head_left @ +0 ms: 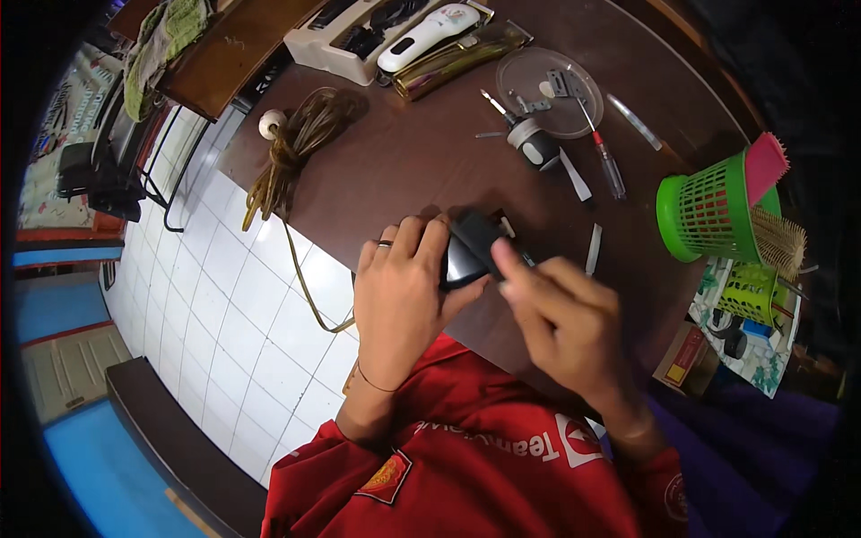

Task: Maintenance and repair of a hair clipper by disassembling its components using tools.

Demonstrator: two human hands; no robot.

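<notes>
Nearest, both forearms come up out of red sleeves to a dark brown wooden table (413,170). The left hand (399,296), a ring on one finger, is wrapped around a black hair clipper (468,251), fingers curled over its top and thumb beneath it, clamped on the body. The right hand (556,314) meets the clipper from the right, its fingertips pinched together on the clipper's front end; what they pinch, if anything, is too small to tell. The clipper lies low over the table's near edge.

Just right of the clipper lies a thin white strip (594,248). Beyond the clipper stand a small black and grey cylindrical part (535,143) and a red-handled screwdriver (605,161), with a clear round lid (549,90) holding small metal parts behind them. Left of the clipper and farther back, a coiled brownish cord (300,143) trails over the table's edge. Well right of the clipper sits a green mesh basket (708,211). Farthest back lie a white clipper (429,36) and a gold one (453,65).
</notes>
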